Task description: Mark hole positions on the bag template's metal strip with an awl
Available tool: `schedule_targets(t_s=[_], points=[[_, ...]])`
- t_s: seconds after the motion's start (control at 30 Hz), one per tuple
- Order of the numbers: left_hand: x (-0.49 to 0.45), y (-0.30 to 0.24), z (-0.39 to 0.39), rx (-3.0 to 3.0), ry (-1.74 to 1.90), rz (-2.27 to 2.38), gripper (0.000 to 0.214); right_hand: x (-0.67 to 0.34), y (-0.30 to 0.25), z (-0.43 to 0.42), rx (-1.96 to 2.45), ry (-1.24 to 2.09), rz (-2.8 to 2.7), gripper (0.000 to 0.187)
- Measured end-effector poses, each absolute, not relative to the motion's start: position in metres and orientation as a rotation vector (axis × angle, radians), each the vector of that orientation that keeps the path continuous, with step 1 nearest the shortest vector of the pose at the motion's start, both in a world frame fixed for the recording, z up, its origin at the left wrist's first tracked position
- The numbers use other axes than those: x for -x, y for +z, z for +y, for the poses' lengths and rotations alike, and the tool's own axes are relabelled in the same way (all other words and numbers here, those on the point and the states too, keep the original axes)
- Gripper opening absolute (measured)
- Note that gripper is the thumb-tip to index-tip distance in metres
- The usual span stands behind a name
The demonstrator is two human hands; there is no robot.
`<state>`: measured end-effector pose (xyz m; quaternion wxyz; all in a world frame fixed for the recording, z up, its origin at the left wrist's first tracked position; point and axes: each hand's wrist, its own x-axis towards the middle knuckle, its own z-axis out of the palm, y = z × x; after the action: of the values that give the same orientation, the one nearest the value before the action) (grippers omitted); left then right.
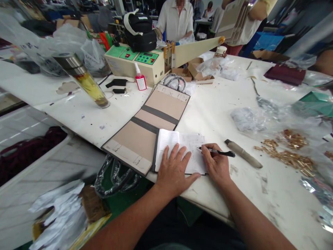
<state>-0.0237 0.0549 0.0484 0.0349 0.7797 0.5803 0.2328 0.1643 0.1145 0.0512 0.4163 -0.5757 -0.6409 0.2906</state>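
An open notebook (pixel 189 138) with handwriting on its right page lies at the table's near edge. My left hand (pixel 173 170) rests flat across its pages, fingers spread. Pinched in my right hand (pixel 216 163) is a black pen (pixel 222 152), its tip close to the right page. Beside the notebook, partly under its left side, lies an unfolded brown panel with dark trim (pixel 135 139); loops wrapped in clear plastic (pixel 111 178) hang below its near edge. A worn, tape-covered tool (pixel 244 154) lies right of my right hand.
Small gold-coloured metal pieces (pixel 293 159) and plastic bags (pixel 249 118) lie to the right. A tall glass flask (pixel 85 83), a red glue bottle (pixel 141 80) and a cream machine with green panels (pixel 135 62) stand farther back. One person (pixel 175 19) is across the table; another holds panels.
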Motion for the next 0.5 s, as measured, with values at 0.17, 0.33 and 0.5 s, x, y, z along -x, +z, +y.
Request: schedule_targets(t_s=[0.17, 0.33, 0.5], points=[[0.0248, 0.048, 0.055, -2.381, 0.738, 1.775, 0.072, -0.163, 0.0529, 0.1147, 1.512, 0.688, -1.634, 0.04], [0.0253, 0.0463, 0.0547, -2.385, 0.714, 1.771, 0.072, -0.162, 0.0534, 0.1157, 1.553, 0.664, -1.651, 0.041], [0.0248, 0.0469, 0.0545, -2.383, 0.707, 1.769, 0.073, -0.1623, 0.0508, 0.1174, 1.552, 0.657, -1.646, 0.041]])
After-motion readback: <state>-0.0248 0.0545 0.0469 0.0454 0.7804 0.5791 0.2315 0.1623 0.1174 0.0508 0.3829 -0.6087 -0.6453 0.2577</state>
